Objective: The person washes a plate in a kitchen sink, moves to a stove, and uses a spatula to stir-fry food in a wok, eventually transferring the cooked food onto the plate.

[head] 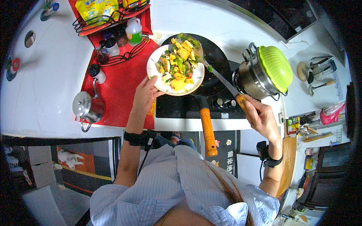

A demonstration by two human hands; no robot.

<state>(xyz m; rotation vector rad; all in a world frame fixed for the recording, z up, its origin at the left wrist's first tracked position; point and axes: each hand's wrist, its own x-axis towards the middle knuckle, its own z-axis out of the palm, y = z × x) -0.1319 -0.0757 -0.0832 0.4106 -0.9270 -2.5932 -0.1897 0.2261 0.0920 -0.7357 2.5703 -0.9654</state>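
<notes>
My left hand (pixel 147 91) grips the lower left rim of a white plate (pixel 152 82), tilted above the cooktop. Browned tofu-like chunks with chopped greens (pixel 178 66) are piled on it. In my right hand (pixel 258 118) is the wooden handle of a metal spatula (pixel 224 82). Its blade reaches the plate's upper right edge, with food and greens on or beside it; whether blade and plate touch is unclear. Behind the plate lies a dark wok (pixel 216 56), largely hidden, and a wooden handle (pixel 208 131) points toward me below it.
A steel pot (pixel 251 77) topped by a green plastic basket (pixel 275 69) stands right of the wok. Control knobs (pixel 226 103) line the cooktop's front. Left are a red mat (pixel 121 87), a steel oil pot (pixel 89 107), seasoning jars (pixel 97 73) and a wire rack (pixel 110 21).
</notes>
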